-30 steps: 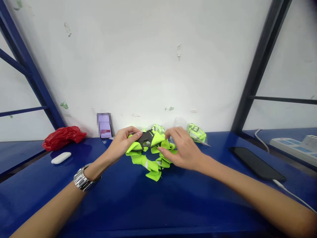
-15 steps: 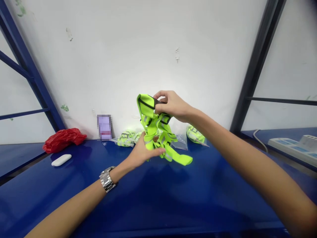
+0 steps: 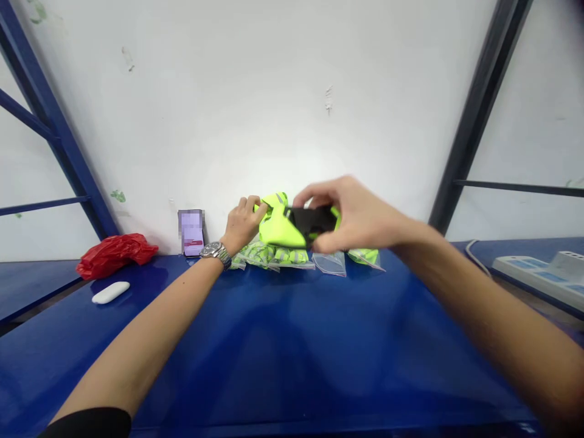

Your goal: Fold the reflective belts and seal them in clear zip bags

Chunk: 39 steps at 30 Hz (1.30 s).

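In the head view, the green strap [image 3: 279, 228] is held up between both hands, above the blue table [image 3: 296, 353] and in front of the white wall [image 3: 255, 109]. Its left end is gripped by the left hand [image 3: 241, 226], whose fingers [image 3: 250, 205] are curled in nearly closed over the cloth. By the right hand [image 3: 360, 213], which is blurred, the black buckle [image 3: 312, 220] is held, fingers along its upper edge and thumb [image 3: 329, 240] below, parted by its thickness; how firmly it is pinched cannot be told. Bagged packets [image 3: 292, 257] are seen on the table, just below the strap.
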Tool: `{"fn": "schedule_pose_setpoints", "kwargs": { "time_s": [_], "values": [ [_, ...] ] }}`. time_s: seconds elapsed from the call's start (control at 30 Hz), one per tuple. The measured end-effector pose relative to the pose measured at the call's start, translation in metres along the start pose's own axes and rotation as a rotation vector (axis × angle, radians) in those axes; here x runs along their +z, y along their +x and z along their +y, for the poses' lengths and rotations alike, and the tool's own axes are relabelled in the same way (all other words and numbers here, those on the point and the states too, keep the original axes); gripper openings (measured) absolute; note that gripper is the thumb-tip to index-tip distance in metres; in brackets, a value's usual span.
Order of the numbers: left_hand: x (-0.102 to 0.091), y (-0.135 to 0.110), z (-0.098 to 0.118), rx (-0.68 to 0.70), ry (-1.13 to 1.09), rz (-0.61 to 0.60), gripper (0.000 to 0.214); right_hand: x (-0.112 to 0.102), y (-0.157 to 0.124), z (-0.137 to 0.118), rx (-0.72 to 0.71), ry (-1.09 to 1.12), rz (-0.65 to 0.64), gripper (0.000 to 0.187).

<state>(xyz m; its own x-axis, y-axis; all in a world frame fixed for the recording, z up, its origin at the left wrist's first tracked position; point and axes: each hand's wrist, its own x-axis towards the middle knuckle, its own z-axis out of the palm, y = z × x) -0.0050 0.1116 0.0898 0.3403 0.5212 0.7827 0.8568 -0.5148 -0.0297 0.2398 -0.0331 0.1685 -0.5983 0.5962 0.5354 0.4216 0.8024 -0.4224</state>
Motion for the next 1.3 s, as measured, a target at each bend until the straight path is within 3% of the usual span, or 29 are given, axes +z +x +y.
{"fn": "schedule_pose_setpoints", "kwargs": {
  "time_s": [0.1,0.23,0.37,0.5,0.57,0.67,0.7,0.73,0.8,0.87,0.93,1.1,1.3],
  "values": [
    [0.003,0.007,-0.010,0.090,0.188,-0.096,0.031,0.029,-0.019,0.007,0.025,-0.142,-0.077,0.041],
    [0.022,-0.001,-0.010,0.195,0.346,-0.256,0.043,0.074,-0.042,0.040,0.086,-0.248,-0.159,0.040],
    [0.037,-0.005,-0.015,0.238,0.331,-0.414,0.063,0.110,-0.060,0.081,0.127,-0.138,-0.254,0.043],
    [0.025,0.002,-0.013,0.223,0.253,-0.527,0.076,0.129,-0.069,0.108,0.111,-0.100,-0.087,0.053],
    [0.010,0.000,0.002,0.238,0.115,-0.447,0.070,0.132,-0.071,0.114,0.120,-0.088,-0.066,0.054],
    [-0.012,-0.023,0.041,0.239,-0.108,-0.098,0.043,0.134,-0.072,0.117,0.139,-0.092,-0.077,0.058],
    [-0.017,-0.036,0.056,0.269,-0.192,-0.062,0.036,0.134,-0.073,0.117,0.145,-0.095,-0.073,0.059],
    [-0.021,-0.051,0.070,0.324,-0.249,-0.101,0.033,0.134,-0.073,0.117,0.146,-0.096,-0.067,0.059],
    [-0.022,-0.082,0.091,0.412,-0.207,-0.261,0.048,0.134,-0.074,0.116,0.139,-0.094,-0.058,0.057],
    [-0.016,-0.107,0.099,0.434,-0.123,-0.358,0.068,0.133,-0.075,0.115,0.112,-0.089,-0.064,0.055],
    [-0.009,-0.121,0.097,0.403,-0.058,-0.408,0.066,0.132,-0.077,0.113,0.070,-0.088,-0.085,0.055],
    [-0.006,-0.126,0.084,0.361,-0.041,-0.497,0.062,0.129,-0.080,0.107,0.035,-0.101,-0.133,0.055],
    [-0.013,-0.133,0.089,0.333,-0.085,-0.456,0.051,0.120,-0.079,0.099,0.095,-0.082,-0.158,0.056]
  ]
}}
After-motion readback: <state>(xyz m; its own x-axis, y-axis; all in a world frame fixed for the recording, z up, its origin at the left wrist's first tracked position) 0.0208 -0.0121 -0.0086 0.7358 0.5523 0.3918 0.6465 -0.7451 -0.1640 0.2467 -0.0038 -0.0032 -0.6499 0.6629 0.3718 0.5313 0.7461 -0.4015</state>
